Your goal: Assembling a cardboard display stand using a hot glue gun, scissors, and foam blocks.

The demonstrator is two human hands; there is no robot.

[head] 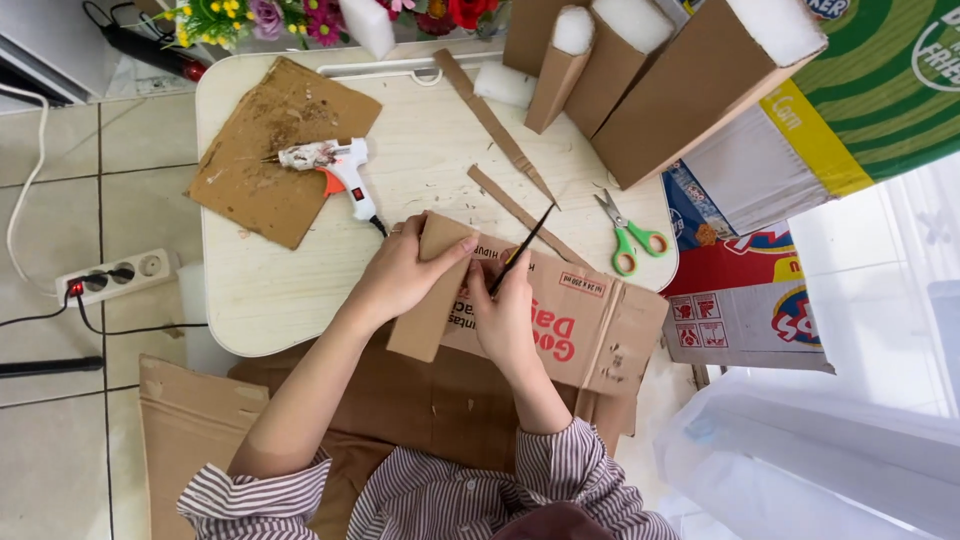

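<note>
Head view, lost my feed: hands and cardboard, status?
Left hand pressing a cardboard strip onto the printed cardboard box. Right hand holds a pencil against the strip. Scissors and glue gun lie apart.

Overhead view of a white table (290, 300). At centre, the left hand (405, 270) presses a folded cardboard piece (432, 290) onto a flattened cardboard box (580, 325); the right hand (505, 315) holds a dark pencil (522, 248). Glue gun (335, 165) at 10 o'clock on a cardboard sheet (270, 150); green-handled scissors (625, 235) at 2 o'clock; power strip (115, 275) at 9 o'clock.
</note>
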